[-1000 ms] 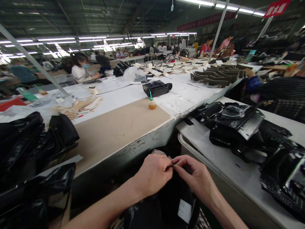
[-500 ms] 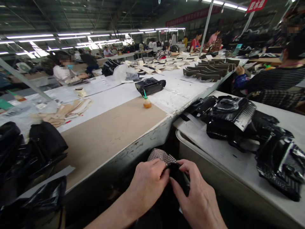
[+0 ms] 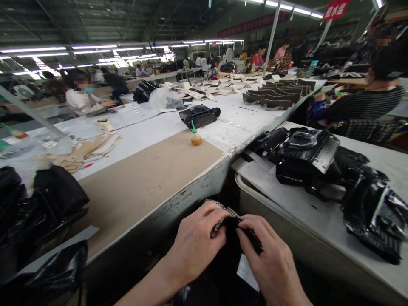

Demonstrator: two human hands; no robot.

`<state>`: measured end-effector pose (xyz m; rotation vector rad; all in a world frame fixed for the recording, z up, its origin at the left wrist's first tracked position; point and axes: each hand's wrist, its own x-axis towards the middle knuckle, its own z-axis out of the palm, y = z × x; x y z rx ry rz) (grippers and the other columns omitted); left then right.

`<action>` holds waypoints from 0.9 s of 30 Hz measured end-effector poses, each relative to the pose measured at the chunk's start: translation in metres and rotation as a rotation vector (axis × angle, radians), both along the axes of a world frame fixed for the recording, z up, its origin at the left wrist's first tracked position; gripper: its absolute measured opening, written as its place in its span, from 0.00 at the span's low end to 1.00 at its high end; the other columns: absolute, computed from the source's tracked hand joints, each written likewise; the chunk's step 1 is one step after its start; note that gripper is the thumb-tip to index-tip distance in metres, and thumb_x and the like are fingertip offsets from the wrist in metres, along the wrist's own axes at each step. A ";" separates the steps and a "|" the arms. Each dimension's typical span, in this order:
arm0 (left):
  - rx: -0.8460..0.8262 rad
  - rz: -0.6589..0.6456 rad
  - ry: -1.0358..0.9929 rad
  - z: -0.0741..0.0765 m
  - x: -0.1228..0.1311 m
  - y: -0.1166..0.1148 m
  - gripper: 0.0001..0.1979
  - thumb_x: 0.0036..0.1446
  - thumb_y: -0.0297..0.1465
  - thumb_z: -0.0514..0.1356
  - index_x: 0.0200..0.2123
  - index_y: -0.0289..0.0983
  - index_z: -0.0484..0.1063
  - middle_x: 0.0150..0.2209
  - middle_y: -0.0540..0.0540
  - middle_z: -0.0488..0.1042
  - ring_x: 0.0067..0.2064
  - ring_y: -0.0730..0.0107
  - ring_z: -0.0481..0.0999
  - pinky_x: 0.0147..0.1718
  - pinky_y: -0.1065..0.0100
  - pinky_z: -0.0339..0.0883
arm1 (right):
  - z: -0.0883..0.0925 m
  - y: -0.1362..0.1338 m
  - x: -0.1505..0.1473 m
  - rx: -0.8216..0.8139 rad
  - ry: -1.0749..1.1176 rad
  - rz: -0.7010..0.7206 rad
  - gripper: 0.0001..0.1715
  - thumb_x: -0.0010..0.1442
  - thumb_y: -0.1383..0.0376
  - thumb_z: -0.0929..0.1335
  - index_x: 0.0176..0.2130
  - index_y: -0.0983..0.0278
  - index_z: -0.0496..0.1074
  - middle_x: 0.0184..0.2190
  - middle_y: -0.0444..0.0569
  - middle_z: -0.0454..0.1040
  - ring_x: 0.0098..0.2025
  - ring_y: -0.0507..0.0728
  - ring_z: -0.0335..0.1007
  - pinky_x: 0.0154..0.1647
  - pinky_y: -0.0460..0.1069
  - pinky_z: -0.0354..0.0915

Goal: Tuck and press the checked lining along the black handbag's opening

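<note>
Fingers of left hand and right hand pinching the top edge of a black bag with checked lining, low in the lap below the table. Mid-job, apparently; seam detail too dark to judge. 2 dark piles waiting alongside.

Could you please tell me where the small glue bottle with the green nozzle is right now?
In the head view, the glue bottle stands upright on the brown board, left of centre, just in front of the black handbag.
</note>
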<state>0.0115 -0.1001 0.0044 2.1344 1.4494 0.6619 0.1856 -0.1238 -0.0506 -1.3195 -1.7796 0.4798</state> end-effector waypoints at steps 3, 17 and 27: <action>-0.110 -0.056 -0.111 0.000 0.002 0.009 0.19 0.53 0.20 0.58 0.45 0.44 0.76 0.44 0.53 0.78 0.46 0.70 0.76 0.49 0.72 0.66 | -0.003 0.003 0.002 -0.060 0.022 0.010 0.06 0.66 0.65 0.61 0.37 0.58 0.67 0.41 0.47 0.74 0.42 0.55 0.75 0.42 0.47 0.70; -0.171 -0.046 -0.176 0.002 0.012 0.021 0.07 0.57 0.24 0.60 0.34 0.39 0.78 0.36 0.53 0.80 0.39 0.72 0.77 0.42 0.74 0.66 | -0.003 0.002 0.001 -0.213 0.124 -0.093 0.08 0.64 0.61 0.61 0.34 0.58 0.67 0.42 0.44 0.77 0.41 0.57 0.76 0.41 0.50 0.69; 0.059 -0.078 -0.073 -0.011 0.015 0.016 0.05 0.57 0.23 0.60 0.32 0.37 0.75 0.32 0.50 0.77 0.36 0.71 0.75 0.38 0.72 0.66 | -0.007 0.004 0.004 -0.257 0.285 -0.068 0.07 0.63 0.61 0.65 0.32 0.60 0.67 0.35 0.46 0.76 0.36 0.56 0.73 0.38 0.49 0.66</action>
